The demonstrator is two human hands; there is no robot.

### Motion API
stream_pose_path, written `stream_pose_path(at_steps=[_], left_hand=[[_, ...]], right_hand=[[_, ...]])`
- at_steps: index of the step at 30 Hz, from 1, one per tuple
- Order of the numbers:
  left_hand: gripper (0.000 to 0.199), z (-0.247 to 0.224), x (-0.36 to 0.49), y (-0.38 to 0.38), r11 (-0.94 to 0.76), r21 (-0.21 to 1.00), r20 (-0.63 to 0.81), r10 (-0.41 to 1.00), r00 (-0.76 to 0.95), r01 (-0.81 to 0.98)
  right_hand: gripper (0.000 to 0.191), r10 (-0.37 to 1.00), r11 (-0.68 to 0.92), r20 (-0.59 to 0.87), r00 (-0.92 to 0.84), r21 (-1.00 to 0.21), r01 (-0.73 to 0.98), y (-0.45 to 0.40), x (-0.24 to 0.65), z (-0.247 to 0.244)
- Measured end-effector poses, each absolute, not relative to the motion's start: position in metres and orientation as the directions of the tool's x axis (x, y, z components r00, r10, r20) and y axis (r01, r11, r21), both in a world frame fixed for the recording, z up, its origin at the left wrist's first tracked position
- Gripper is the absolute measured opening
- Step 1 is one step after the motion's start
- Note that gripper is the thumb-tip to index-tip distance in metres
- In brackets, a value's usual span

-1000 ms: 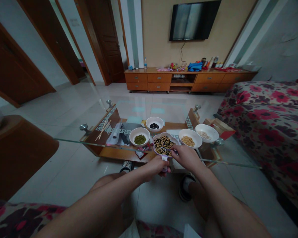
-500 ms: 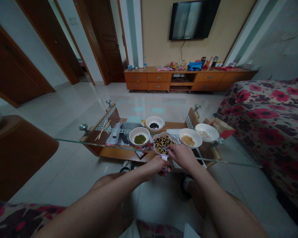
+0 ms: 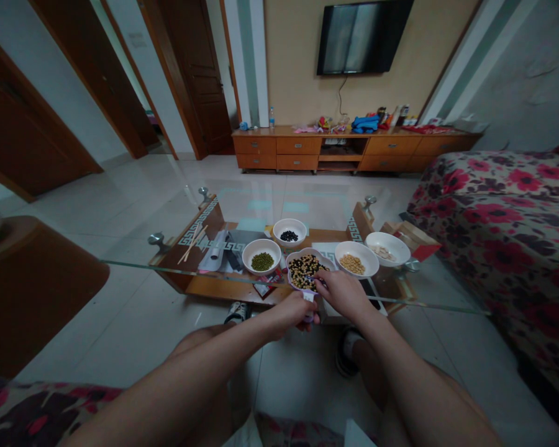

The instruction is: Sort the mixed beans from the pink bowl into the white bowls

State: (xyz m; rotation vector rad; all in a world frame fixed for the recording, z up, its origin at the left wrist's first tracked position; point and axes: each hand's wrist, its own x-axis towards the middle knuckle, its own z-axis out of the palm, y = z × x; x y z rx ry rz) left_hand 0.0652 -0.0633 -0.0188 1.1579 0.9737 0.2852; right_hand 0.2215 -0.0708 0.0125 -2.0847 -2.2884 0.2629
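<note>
A pale purple flower-shaped bowl (image 3: 302,253) holds mixed yellow and black beans at the front edge of the glass table. My left hand (image 3: 298,310) is closed round the bowl's handle, below the edge. Over the bowl's right side is my right hand (image 3: 342,293), its fingers pinched among the beans; what they hold is too small to make out. Around it stand white bowls: one of green beans (image 3: 262,261), one of black beans (image 3: 289,236), one of yellow beans (image 3: 353,264) and one of pale flat pieces (image 3: 384,252).
Chopsticks (image 3: 192,243) lie at the left of the glass table (image 3: 135,266). Papers and a box are visible through the glass. A flowered sofa (image 3: 507,230) stands at the right, a wooden cabinet (image 3: 32,292) at the left. A long TV cabinet (image 3: 298,145) is at the back.
</note>
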Motion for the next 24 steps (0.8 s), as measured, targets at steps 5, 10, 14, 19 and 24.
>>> stream_pose_path(at_steps=[5, 10, 14, 19, 24], left_hand=[[0.007, -0.0222, 0.0665, -0.0618, 0.442, 0.858, -0.506, 0.639, 0.580, 0.262], [0.008, -0.0209, 0.0671, -0.0621, 0.449, 0.850, -0.520, 0.635, 0.572, 0.275], [0.009, -0.0201, 0.0657, -0.0627, 0.451, 0.850, -0.520, 0.630, 0.577, 0.273], [0.009, -0.0260, 0.0641, -0.0617, 0.435, 0.863, -0.495, 0.633, 0.595, 0.255], [0.009, -0.0269, 0.0641, -0.0614, 0.432, 0.867, -0.487, 0.631, 0.604, 0.248]], right_hand=[[0.032, 0.991, 0.094, -0.076, -0.107, -0.157, 0.983, -0.0716, 0.2230, 0.0130], [0.032, 0.991, 0.087, -0.090, -0.102, -0.157, 0.984, -0.0716, 0.2238, 0.0117], [0.032, 0.991, 0.082, -0.089, -0.096, -0.150, 0.985, -0.0710, 0.2234, 0.0114], [0.032, 0.991, 0.092, -0.082, -0.104, -0.145, 0.985, -0.0711, 0.2236, 0.0116], [0.032, 0.991, 0.108, -0.058, -0.117, -0.133, 0.985, -0.0713, 0.2245, 0.0095]])
